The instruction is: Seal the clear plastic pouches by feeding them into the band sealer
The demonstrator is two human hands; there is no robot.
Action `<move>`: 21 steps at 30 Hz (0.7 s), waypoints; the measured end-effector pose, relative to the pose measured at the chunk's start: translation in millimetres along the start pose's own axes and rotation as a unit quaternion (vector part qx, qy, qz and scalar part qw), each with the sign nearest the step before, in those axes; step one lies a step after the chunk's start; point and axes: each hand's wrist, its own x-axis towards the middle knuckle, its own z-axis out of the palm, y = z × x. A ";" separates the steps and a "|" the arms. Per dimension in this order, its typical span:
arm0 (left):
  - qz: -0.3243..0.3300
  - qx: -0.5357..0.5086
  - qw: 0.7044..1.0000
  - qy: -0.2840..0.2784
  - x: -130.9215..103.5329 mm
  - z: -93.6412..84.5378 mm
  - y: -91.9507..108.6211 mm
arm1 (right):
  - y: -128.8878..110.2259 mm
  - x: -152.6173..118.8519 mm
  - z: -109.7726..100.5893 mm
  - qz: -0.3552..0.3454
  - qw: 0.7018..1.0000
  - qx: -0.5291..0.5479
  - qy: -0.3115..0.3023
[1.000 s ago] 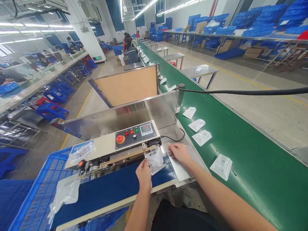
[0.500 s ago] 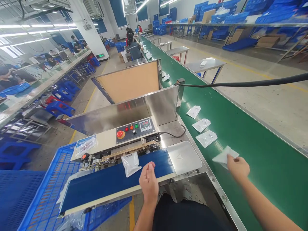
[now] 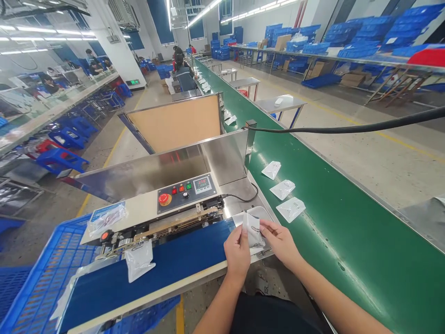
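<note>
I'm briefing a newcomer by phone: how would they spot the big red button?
Beside the blue belt stands a cream machine with a dark panel on top. The red button sits at the panel's left end, clearly wider than the small buttons to its right.

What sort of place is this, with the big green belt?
Probably a factory packing room. White pouches lie on a long green conveyor belt, a machine with buttons stands beside it, and blue crates are piled up further back.

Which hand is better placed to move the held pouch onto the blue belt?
Left, probably: the left hand holds the pouch on the side facing the blue belt. The right hand is farther from it, nearer the green belt.
</note>
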 end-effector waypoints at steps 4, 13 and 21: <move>0.022 0.029 0.999 0.030 3.3 -7.3 -7.2 | 18.1 10.0 9.8 0.060 0.998 0.016 0.014; -0.218 -0.135 0.950 0.179 46.2 -28.9 -40.7 | 21.7 75.2 48.0 0.180 0.981 0.043 0.064; -0.234 -0.168 0.920 0.265 42.9 -81.9 -55.9 | 14.9 76.5 103.3 0.168 0.984 0.030 -0.057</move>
